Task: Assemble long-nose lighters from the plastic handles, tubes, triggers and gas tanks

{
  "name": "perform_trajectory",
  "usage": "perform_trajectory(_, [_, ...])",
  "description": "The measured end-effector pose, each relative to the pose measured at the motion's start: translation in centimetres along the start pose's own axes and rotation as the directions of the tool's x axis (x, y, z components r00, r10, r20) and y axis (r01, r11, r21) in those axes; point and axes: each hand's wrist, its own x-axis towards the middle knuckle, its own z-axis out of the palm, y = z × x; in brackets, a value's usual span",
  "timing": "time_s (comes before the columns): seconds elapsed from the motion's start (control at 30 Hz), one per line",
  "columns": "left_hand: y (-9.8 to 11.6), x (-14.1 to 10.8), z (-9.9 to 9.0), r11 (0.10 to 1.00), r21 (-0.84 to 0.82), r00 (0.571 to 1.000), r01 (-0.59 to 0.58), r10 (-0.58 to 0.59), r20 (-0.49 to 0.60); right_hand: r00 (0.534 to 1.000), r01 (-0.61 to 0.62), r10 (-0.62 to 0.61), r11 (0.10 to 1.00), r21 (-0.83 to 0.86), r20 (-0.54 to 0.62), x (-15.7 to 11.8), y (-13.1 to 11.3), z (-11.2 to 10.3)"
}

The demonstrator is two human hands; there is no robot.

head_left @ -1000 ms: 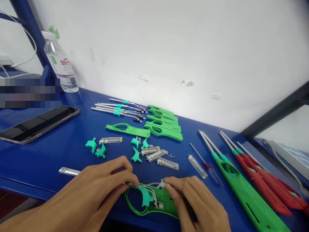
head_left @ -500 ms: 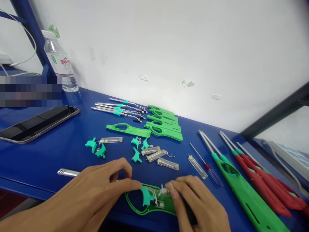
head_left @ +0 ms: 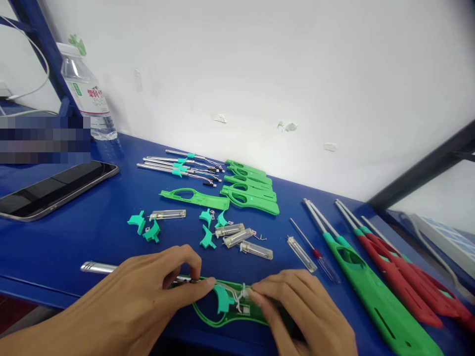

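Note:
A green half shell lies near the table's front edge, with a teal trigger piece, thin wires and a small black-and-white part inside. A metal tube sticks out to its left, partly under my left hand. That hand's thumb and forefinger close on the shell's upper edge by the tube's end. My right hand pinches a small clear fitting over the shell and covers the shell's right end. What lies beneath its palm is hidden.
Behind are clear fuel tanks, teal triggers, green shells and metal tubes with wires. A screwdriver, a green lighter and red lighters lie right. A phone and bottle stand left.
My right fingertips have shifted slightly left with the clear fitting, now closer to the wires. My left thumb has moved a little left. The whole view has shifted slightly.

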Motion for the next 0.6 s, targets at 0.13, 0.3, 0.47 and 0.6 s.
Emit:
perform_trajectory(0.13, [0.0,0.0,-0.2,0.998,-0.056,0.999,-0.030,0.032,0.033,0.999,0.041,-0.041,0.999,0.021,0.022,0.1,0.5,-0.2])
perform_trajectory(0.3, [-1.1,-1.5,-0.2,0.994,0.089,0.982,-0.063,0.046,0.181,0.999,0.037,-0.038,0.999,0.025,0.036,0.0,0.6,-0.1])
perform_trajectory(0.47, [-1.6,-3.6,0.5,0.946,0.266,0.948,-0.184,0.099,0.303,0.992,0.104,-0.105,0.994,0.014,0.072,0.3,0.7,-0.3])
perform_trajectory(0.6, [-0.6,-3.4,1.7,0.941,0.277,0.957,-0.196,0.123,0.261,0.989,0.106,-0.107,0.994,0.012,0.099,0.4,0.7,-0.4])
